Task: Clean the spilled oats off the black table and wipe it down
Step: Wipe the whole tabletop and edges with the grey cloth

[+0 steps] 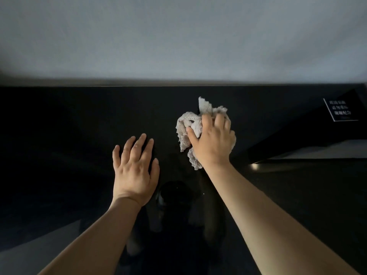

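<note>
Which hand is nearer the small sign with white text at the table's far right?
Right. The right hand, clutching the crumpled cloth, sits left of the sign with bare black table between them. The left hand lies flat and open, farther left still.

The glossy black table [59, 126] lies open beyond and to the left of the left hand's [135, 171] spread fingers. A bare gap separates those fingers from the crumpled pale grey cloth [187, 126] under the right hand's [212, 139] fingers. To the right of those fingers a slanted black panel with a white-lettered label [340, 110] blocks the way.
</note>
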The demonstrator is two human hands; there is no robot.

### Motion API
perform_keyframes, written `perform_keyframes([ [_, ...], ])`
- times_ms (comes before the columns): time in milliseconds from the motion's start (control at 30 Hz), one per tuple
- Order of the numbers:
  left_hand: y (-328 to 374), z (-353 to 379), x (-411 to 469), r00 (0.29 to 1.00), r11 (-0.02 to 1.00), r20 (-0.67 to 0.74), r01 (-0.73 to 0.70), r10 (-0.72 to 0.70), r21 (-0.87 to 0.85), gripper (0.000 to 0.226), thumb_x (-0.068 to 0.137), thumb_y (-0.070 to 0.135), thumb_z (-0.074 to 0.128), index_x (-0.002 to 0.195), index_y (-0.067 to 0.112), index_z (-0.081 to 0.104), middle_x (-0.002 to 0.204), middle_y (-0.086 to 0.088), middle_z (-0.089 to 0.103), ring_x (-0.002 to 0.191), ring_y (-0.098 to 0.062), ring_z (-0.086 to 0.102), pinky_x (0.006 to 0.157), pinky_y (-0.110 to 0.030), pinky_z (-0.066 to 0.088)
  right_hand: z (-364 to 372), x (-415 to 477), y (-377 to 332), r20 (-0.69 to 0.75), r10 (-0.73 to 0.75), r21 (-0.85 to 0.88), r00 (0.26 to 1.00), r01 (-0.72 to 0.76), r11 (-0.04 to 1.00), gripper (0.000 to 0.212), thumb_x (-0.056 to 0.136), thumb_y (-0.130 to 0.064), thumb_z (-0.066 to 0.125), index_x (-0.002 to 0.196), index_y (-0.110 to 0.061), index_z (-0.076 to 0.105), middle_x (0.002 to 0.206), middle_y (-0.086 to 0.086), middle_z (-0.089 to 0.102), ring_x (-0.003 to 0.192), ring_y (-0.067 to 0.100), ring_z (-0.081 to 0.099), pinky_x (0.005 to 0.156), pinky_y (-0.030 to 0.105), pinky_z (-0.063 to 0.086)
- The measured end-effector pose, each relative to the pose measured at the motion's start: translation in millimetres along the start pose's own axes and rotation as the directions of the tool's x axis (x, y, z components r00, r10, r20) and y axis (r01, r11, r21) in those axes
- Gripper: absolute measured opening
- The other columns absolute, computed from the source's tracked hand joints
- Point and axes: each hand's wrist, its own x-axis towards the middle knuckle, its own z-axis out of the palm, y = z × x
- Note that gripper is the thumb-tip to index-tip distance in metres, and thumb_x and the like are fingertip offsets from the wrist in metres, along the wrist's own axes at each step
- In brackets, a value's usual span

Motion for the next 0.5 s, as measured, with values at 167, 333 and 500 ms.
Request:
perform_keyframes([
  [167,0,-1,0,1.0,1.0,0.011,-0.006,0.006,0.012,0.056,0.093,0.04,0.03,0.141,0.015,0.043,0.15,-0.004,0.035,0.141,-0.025,0.023,0.116,-0.053,0.01,-14,-93,23,-0.024,-0.1,0.092,0.995,0.101,0.991,0.036,0.083,-0.049,0.057,0.104,-0.021,0.055,0.111,0.005,0.052,0.099,0.024,0.053,0.07,0.038,0.049],
  [333,-1,-4,-2,0.999,0.999,0.039,-0.005,0.004,0.033,0.058,0.094,0.043,0.025,0.143,0.016,0.039,0.152,-0.004,0.031,0.143,-0.025,0.019,0.117,-0.052,0.007,-43,-195,40,0.11,-0.167,0.244,0.98,0.136,0.96,0.034,0.078,-0.05,0.055,0.094,-0.021,0.056,0.1,-0.002,0.056,0.087,0.019,0.058,0.061,0.03,0.053],
  [500,0,-3,-2,0.998,0.998,0.051,-0.027,0.024,0.059,0.055,0.096,0.041,0.033,0.145,0.014,0.035,0.154,-0.006,0.027,0.143,-0.027,0.016,0.117,-0.053,0.006,-66,-142,55,-0.053,0.08,0.431,0.995,-0.049,0.901,0.034,0.08,-0.047,0.066,0.094,-0.017,0.06,0.1,-0.004,0.056,0.09,0.014,0.058,0.068,0.027,0.05],
])
